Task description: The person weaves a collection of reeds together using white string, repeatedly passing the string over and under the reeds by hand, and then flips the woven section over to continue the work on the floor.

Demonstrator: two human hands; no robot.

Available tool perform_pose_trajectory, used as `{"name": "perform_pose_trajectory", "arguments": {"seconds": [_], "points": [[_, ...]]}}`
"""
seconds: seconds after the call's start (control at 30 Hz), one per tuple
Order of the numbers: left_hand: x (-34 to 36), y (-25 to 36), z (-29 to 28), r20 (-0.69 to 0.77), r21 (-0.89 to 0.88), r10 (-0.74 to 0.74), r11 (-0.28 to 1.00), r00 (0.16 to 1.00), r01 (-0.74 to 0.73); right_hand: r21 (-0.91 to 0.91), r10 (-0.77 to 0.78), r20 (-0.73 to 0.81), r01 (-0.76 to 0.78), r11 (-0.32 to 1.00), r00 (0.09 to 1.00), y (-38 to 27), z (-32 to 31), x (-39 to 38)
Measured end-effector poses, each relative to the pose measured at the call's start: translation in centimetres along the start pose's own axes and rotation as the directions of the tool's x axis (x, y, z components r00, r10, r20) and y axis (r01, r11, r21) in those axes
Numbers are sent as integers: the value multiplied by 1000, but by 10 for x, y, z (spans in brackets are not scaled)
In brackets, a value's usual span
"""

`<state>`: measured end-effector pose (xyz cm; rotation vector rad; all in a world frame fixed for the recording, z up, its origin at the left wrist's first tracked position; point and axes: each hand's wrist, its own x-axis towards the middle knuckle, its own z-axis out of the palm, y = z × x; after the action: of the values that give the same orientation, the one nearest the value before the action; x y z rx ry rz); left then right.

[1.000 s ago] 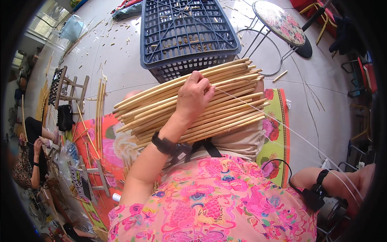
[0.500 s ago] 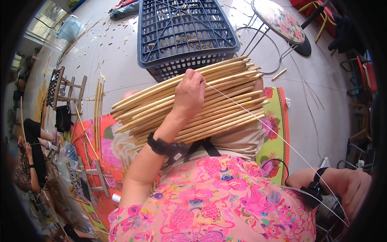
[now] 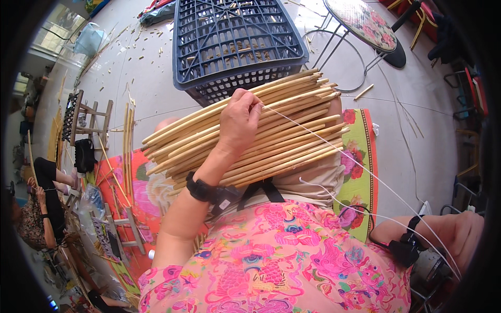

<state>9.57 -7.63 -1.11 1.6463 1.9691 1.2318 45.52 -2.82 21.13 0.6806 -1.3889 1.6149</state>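
A bundle of pale wooden sticks [image 3: 292, 143] lies crosswise over my lap. My left hand [image 3: 240, 117] is closed in a pinch on a white cord [image 3: 323, 141] at the upper part of the bundle. The cord runs taut down to the right toward my right hand [image 3: 467, 242], which is curled around it at the rim of the picture, its fingertips partly hidden. A second length of the cord [image 3: 355, 211] loops loosely across my beige trousers and pink flowered top [image 3: 271, 255].
A blue plastic crate [image 3: 237, 41] stands ahead, a floral round stool [image 3: 360, 23] to its right. A small wooden chair [image 3: 88, 120], loose sticks and a flowered mat [image 3: 357, 172] surround me. Another person [image 3: 42, 219] sits at the far left, holding a long stick.
My left hand has shifted slightly left along with the bundle. My right hand has moved a little at the right rim, and the loose length of cord has swung up over my lap.
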Motion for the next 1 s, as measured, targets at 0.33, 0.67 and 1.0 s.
{"name": "perform_pose_trajectory", "arguments": {"seconds": [0.33,0.67,1.0], "points": [[-8,-2,-48,-113,-1,106,994,988,-107,-246,24,-576,-201,948,817,12,-62,-32],[-78,8,-75,245,537,116,810,963,-234,-86,71,-701,-182,979,709,15,-89,-53],[-80,-6,-85,167,576,250,761,954,-300,-137,-5,-710,-132,982,704,6,-85,-53]]}}
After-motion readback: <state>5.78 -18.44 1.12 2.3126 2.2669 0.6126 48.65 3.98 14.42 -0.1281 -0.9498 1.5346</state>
